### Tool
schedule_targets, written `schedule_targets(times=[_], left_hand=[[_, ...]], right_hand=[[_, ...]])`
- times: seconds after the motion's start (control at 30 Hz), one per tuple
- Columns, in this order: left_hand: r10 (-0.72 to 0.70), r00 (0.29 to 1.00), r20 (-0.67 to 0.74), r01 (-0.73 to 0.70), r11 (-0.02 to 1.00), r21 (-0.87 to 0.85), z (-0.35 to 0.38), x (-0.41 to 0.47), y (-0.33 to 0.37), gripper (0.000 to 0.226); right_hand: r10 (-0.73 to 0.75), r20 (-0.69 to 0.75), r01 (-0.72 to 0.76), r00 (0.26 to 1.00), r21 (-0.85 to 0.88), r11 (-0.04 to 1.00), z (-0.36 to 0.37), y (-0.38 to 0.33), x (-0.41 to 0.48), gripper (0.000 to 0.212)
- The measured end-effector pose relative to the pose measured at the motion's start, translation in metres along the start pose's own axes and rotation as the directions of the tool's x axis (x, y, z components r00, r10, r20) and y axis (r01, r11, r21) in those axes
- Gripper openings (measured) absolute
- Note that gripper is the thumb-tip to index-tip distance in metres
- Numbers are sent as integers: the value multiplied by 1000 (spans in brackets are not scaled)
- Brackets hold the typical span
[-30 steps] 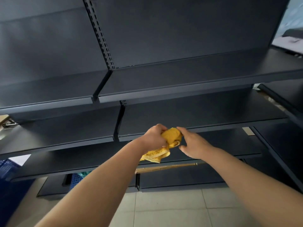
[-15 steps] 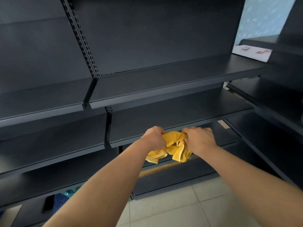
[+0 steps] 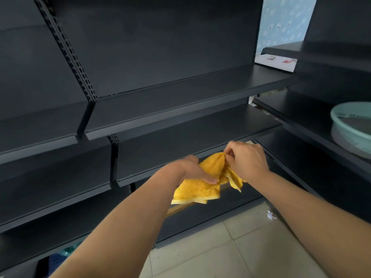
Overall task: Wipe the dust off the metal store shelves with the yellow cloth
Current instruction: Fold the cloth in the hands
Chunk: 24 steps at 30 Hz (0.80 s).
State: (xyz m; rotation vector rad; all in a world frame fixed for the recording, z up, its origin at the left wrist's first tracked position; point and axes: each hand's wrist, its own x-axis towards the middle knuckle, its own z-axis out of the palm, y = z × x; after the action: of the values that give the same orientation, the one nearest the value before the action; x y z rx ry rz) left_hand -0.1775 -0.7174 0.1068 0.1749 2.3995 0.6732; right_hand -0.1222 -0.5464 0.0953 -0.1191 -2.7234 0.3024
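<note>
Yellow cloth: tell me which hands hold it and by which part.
Both. The left hand grips the yellow cloth at its bunched middle; the right hand pinches its raised upper fold.

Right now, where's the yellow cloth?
Head view, lower centre: the yellow cloth is held between the left hand and the right hand, in front of the lower metal shelf.

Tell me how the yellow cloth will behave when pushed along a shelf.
Probably floppy: the yellow cloth sags and folds between the left hand and right hand. Likely light, since pinching fingers alone hold it up. Its fuzzy surface may bunch rather than slide on the shelf.
</note>
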Motion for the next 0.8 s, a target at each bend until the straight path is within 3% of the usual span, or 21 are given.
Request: schedule_targets(times=[0.13, 0.2, 0.33, 0.43, 0.53, 0.6, 0.67, 0.73, 0.8], left_hand=[[-47, 997, -65, 38, 991, -131, 8, 4, 2, 101], [-20, 1000, -6, 18, 968, -248, 9, 4, 3, 96], [63, 985, 162, 47, 801, -597, 13, 0, 12, 77], [30, 991, 133, 78, 677, -732, 24, -1, 19, 59], [-90, 990, -110, -29, 630, -776, 34, 2, 23, 64], [-88, 971, -220, -112, 647, -754, 36, 1, 27, 36], [-27, 968, -250, -170, 664, -728, 37, -3, 33, 21], [58, 969, -238, -217, 661, -718, 38, -7, 42, 19], [124, 963, -240, -258, 688, -678, 38, -11, 53, 21]], right_hand=[[4, 44, -5, 999, 36, 999, -8, 9, -5, 6], [32, 100, -39, 994, 64, 997, -9, 15, -9, 7], [121, 175, -153, 977, 185, 971, -9, 24, -17, 5], [104, 190, -156, 976, 284, 946, -10, 26, -24, 19], [90, 183, -140, 979, 281, 949, -11, 31, -34, 30], [109, 220, -171, 969, 289, 942, -9, 36, -39, 31], [130, 311, -243, 942, 360, 901, -9, 35, -43, 34], [159, 383, -324, 910, 416, 850, -8, 31, -46, 58], [237, 344, -370, 909, 400, 839, -6, 30, -49, 68]])
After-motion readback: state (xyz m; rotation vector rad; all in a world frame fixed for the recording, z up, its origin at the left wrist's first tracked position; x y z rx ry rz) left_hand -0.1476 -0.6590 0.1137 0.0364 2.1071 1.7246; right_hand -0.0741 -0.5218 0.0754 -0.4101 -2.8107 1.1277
